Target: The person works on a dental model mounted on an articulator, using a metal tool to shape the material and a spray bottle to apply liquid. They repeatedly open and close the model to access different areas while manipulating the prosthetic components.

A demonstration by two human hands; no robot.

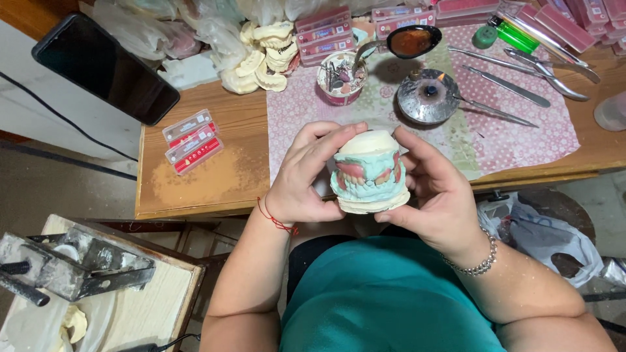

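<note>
The left hand and the right hand grip a pair of dental casts between them, clear of the counter and just in front of its near edge, above the lap. The two casts are stacked, upper on lower, with pale green stone, pink wax rims and a few set teeth facing the camera. Each hand is partly closed: fingers curl over the top cast, thumbs brace the sides and the lower base rests on the palms. This two-sided grip appears to keep the halves pressed together in register, so that the bite stays closed while the front is turned up for viewing.

Behind the hands, a patterned cloth covers the right part of the counter and carries the working tools, probably to catch wax and debris. A lit spirit burner stands near the cloth's middle, with a dark-filled spoon just behind it. Metal hand instruments lie fanned toward the right far corner, handles within reach of the right hand. A small cup of burs sits left of the burner. Bare plaster casts are heaped at the far edge, beside pink tooth cards. Two more tooth cards lie near the left edge, on bare wood dusted with powder. A dark phone rests beyond the left far corner
</note>
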